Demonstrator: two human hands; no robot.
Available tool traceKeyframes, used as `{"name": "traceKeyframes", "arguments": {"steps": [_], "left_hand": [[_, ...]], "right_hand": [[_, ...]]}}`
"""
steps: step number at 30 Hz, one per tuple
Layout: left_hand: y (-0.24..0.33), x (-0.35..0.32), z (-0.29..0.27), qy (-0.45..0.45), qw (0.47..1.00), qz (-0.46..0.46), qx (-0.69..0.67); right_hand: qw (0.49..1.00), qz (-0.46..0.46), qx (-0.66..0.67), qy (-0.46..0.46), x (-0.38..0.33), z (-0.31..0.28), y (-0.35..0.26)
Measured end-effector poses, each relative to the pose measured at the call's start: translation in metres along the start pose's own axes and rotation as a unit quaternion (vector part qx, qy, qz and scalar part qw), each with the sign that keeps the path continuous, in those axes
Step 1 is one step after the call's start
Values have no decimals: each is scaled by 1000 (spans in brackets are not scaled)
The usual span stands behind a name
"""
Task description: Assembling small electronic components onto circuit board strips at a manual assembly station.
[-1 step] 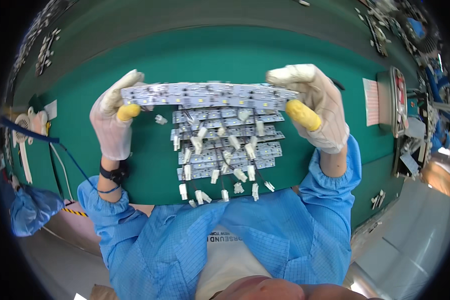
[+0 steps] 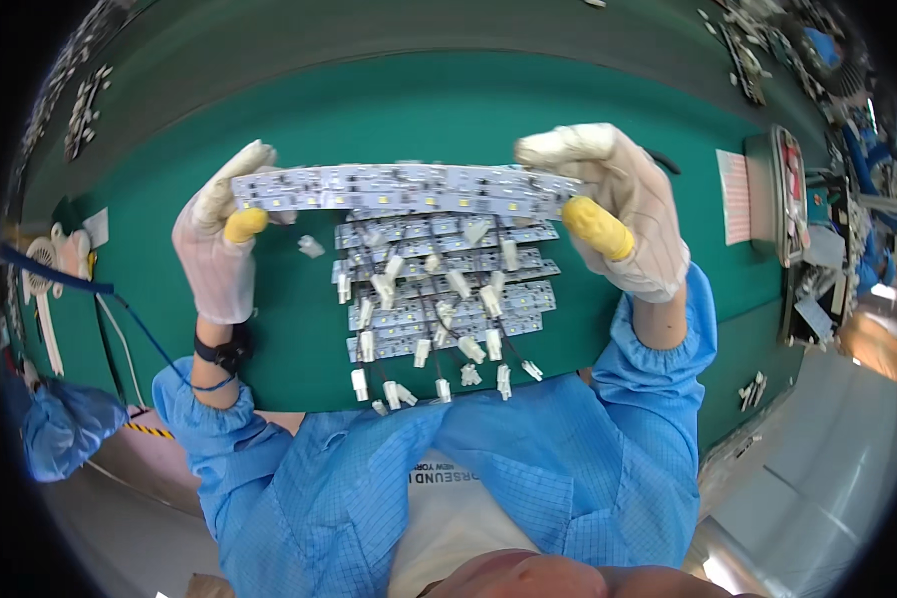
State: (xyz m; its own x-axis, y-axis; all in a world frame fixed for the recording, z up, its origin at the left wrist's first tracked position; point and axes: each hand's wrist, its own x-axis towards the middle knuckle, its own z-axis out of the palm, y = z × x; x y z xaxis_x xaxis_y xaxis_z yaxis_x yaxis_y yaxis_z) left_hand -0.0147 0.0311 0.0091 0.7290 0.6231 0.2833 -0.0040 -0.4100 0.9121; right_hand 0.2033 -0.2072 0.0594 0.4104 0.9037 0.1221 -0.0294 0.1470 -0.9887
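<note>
Closest to you, at the lower middle of the frame, the little white plastic connectors (image 2: 399,394) dangle on thin wires right by the edge of the green mat-covered table (image 2: 389,110), so one loose swing and they'll snag on your blue sleeves or tangle with each other.

Above them sits the stack of long white LED strip boards (image 2: 444,289), fanned out unevenly in the middle of the frame. Nudge it and I'd guess the rows slide apart.

Further up, your left hand (image 2: 219,244) in its white glove with a yellow fingertip pinches the left end of the top LED strip board (image 2: 404,189), and your right hand (image 2: 618,214) grips the right end the same way. The strip spans between them with a slight bow; squeeze inward and it could flex too far or pop out of one pinch.

One stray white connector (image 2: 311,245) lies loose by your left thumb, easy to lose.

Versus the earlier frame: basically nothing's changed, same grip, same spot.
</note>
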Motion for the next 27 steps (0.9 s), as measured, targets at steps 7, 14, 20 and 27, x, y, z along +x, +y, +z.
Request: {"name": "traceKeyframes", "arguments": {"steps": [7,14,20,27], "left_hand": [[7,10,3,-51,996,-37,70],[5,2,2,7,1000,-21,13],[14,-2,2,-14,992,-28,-119],[10,4,-6,-45,986,160,16]], "right_hand": [[999,-13,3,-46,-1,-6,0],[999,-28,-26,1,6,-5,8],[996,5,-88,-2,8,-13,10],[991,62,-112,44,10,-9,15]]}}
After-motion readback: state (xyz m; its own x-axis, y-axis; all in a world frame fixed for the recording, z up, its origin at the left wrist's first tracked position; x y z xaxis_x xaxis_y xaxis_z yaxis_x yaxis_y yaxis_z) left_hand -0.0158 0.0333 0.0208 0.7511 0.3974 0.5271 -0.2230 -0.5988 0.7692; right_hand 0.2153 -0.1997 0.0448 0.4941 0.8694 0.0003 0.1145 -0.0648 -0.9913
